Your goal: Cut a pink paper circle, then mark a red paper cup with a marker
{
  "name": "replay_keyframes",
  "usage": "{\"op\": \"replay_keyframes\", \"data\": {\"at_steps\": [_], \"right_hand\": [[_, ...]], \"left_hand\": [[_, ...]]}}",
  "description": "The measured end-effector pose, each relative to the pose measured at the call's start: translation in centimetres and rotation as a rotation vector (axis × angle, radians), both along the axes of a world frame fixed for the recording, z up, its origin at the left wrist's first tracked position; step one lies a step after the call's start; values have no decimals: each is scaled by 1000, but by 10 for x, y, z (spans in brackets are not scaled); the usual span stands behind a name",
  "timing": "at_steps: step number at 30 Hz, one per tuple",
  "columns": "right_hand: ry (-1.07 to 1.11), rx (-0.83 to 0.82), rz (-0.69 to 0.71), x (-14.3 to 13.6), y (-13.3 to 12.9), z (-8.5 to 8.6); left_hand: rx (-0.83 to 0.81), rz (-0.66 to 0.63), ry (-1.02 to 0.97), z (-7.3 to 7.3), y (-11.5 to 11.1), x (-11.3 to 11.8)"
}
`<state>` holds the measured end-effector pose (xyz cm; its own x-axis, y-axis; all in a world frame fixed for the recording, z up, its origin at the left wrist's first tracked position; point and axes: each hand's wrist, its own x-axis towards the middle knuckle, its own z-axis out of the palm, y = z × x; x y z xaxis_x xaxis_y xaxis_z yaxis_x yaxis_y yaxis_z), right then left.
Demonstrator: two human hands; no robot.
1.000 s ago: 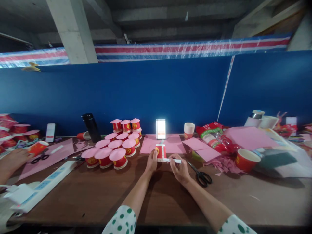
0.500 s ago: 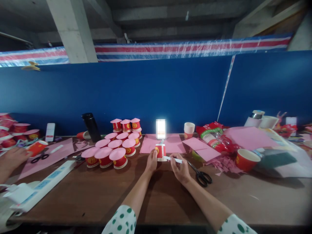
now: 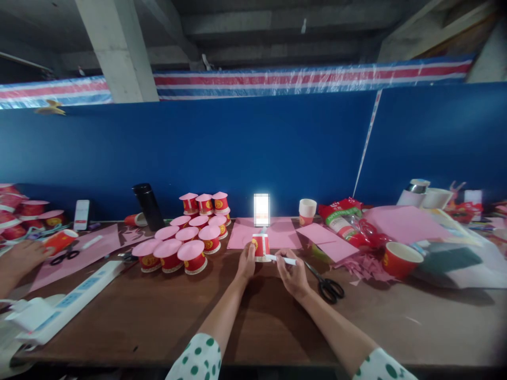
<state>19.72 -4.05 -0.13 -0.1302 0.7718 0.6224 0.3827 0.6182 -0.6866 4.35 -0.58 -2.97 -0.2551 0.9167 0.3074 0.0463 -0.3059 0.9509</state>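
Observation:
In the middle of the head view, my left hand point(image 3: 247, 262) grips the left side of a red paper cup point(image 3: 262, 246) with a yellow emblem and white bands. The cup is upside down, its wide rim low. My right hand point(image 3: 292, 270) is closed round a white pen point(image 3: 284, 259), whose tip is at the cup's lower right edge. Whether the tip touches the cup is too small to tell. Behind the cup lies a pink paper sheet point(image 3: 281, 233). Black-handled scissors point(image 3: 331, 289) rest beside my right hand.
Several pink-topped red cups point(image 3: 191, 255) stand to the left, near a black flask point(image 3: 148, 206) and a white power strip point(image 3: 75, 301). Pink scraps point(image 3: 368, 266), a red cup point(image 3: 401, 259) and a white cup point(image 3: 307, 211) are right. Another person's hand point(image 3: 24, 258) holds a cup at far left.
The pen tip has shifted slightly at the cup's lower right edge. Both my hands keep their hold and place. At far left, the other person's cup has moved very little.

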Motion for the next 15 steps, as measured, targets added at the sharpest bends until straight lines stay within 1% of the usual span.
{"op": "replay_keyframes", "data": {"at_steps": [6,12,15], "right_hand": [[-6,-14,57,-2,-1,-1],[35,7,6,0,0,-1],[24,-6,39,0,-2,1]], "left_hand": [[1,9,34,-3,3,-2],[3,22,19,-4,3,-1],[-10,10,15,-4,3,-1]]}}
